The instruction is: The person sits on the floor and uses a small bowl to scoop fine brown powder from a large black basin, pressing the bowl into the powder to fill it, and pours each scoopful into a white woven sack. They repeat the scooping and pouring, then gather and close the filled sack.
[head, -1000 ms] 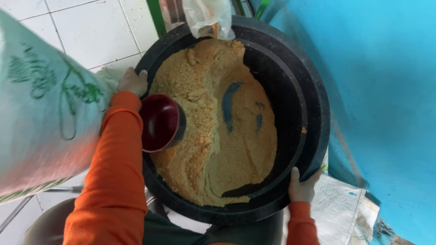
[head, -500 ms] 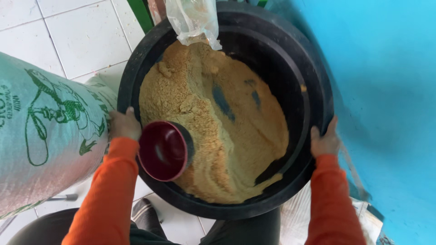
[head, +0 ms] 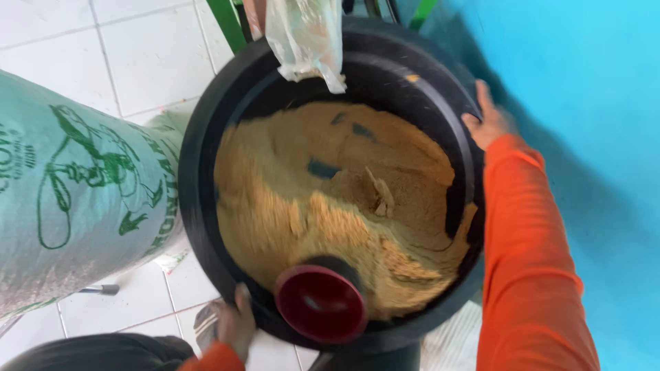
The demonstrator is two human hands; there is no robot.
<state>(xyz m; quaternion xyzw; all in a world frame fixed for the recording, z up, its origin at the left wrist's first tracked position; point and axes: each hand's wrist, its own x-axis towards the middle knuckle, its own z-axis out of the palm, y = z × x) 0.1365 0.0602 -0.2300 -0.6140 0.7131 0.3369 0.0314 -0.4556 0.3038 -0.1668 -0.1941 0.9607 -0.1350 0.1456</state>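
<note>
A big round black tub (head: 199,165) holds a heap of yellow-brown meal (head: 323,206). A dark red scoop cup (head: 321,304) lies in the meal at the near rim. My left hand (head: 237,323) grips the tub's near rim, just left of the cup. My right hand (head: 489,122) grips the far right rim, its orange sleeve (head: 529,261) running down the tub's right side. The tub looks tipped toward me.
A large pale green woven sack (head: 75,192) with dark green print stands at the left, against the tub. A crumpled clear plastic bag (head: 306,38) hangs over the tub's far rim. A blue wall (head: 591,137) is close on the right. White floor tiles (head: 137,55) lie behind.
The tub has turned in my hands. My left hand slid from the left rim to the near rim, my right hand went up the right rim, and the cup and meal shifted toward me.
</note>
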